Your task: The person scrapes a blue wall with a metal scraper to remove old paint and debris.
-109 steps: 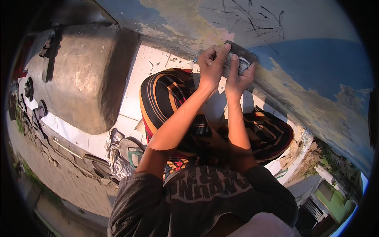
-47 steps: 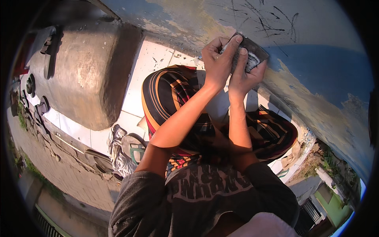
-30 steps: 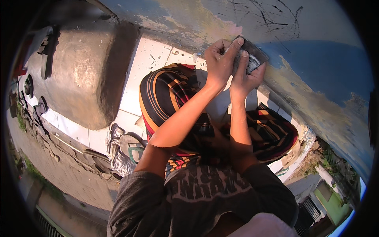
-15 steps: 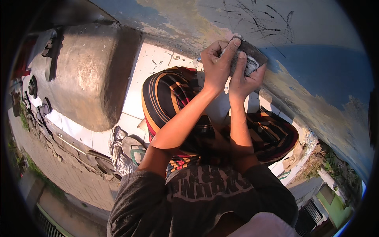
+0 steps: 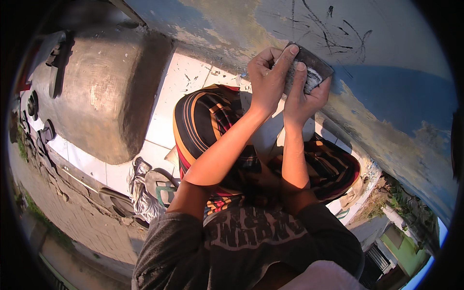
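Note:
Both my hands grip a dark grey, curved sheet of sandpaper with whitish dust on its inner face. My left hand is closed on its left edge, thumb laid over it. At its lower right my right hand pinches it, the thumb on the dusty face and fingers around the right edge. Behind the sheet is a painted wall, blue and grey with worn, flaking patches and black scribbles. The sheet's far side is hidden, so I cannot tell how firmly it touches the wall.
Striped dark cloth covers my bent legs beneath my forearms. A rounded concrete block stands left on white tiles. Near it lie a crumpled pale cloth and a sandal. More footwear is at the far left.
The view has shifted slightly, and the scribbles on the wall appear lower and further right. My hands and the sandpaper sit a little further right, with the grip unchanged.

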The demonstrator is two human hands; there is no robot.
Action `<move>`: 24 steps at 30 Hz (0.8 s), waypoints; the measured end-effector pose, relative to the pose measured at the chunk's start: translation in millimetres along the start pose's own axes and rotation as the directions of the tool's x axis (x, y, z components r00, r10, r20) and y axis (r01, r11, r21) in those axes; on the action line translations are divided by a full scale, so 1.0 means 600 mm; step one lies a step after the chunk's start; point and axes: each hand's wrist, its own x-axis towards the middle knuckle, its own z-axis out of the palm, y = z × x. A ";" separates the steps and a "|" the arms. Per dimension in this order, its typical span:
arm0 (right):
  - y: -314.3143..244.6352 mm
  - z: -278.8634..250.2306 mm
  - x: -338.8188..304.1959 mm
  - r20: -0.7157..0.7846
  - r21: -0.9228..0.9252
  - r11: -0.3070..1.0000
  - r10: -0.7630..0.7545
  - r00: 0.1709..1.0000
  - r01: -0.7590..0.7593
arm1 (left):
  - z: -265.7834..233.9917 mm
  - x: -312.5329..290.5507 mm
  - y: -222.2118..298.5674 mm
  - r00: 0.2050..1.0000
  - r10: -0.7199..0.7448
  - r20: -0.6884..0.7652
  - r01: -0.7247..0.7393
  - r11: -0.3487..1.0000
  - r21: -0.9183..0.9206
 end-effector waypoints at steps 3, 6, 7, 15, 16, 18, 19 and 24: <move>0.007 0.010 0.004 -0.022 0.061 0.998 -0.019 1.000 0.020 | -0.003 0.011 0.008 0.996 0.080 0.045 -0.080 0.997 0.003; 0.007 -0.001 -0.013 0.004 -0.001 0.999 0.044 0.999 -0.044 | -0.014 -0.002 -0.016 1.000 -0.012 0.005 0.012 1.000 0.014; 0.005 0.001 -0.011 -0.008 0.017 1.000 0.013 1.000 -0.013 | -0.016 0.001 -0.020 0.999 -0.038 0.015 0.038 0.999 -0.010; 0.001 0.000 -0.004 -0.020 0.037 0.998 0.054 0.998 -0.054 | 0.000 0.004 -0.002 0.999 0.042 0.030 -0.042 0.999 -0.007; -0.001 0.002 0.000 -0.021 0.038 0.998 0.050 0.999 -0.049 | 0.000 0.007 -0.001 0.998 0.046 0.033 -0.046 0.999 -0.008; 0.002 -0.004 -0.006 -0.004 -0.037 0.999 0.030 1.000 -0.031 | -0.003 -0.002 0.005 0.998 0.030 0.055 -0.029 0.999 -0.016; 0.005 -0.005 -0.007 0.001 -0.044 0.998 0.041 0.999 -0.041 | -0.003 -0.004 0.003 0.999 0.020 0.046 -0.019 1.000 -0.016; 0.012 0.004 -0.001 -0.033 0.071 0.997 0.025 0.999 -0.022 | -0.009 0.011 -0.009 0.988 0.098 0.123 -0.099 0.995 0.003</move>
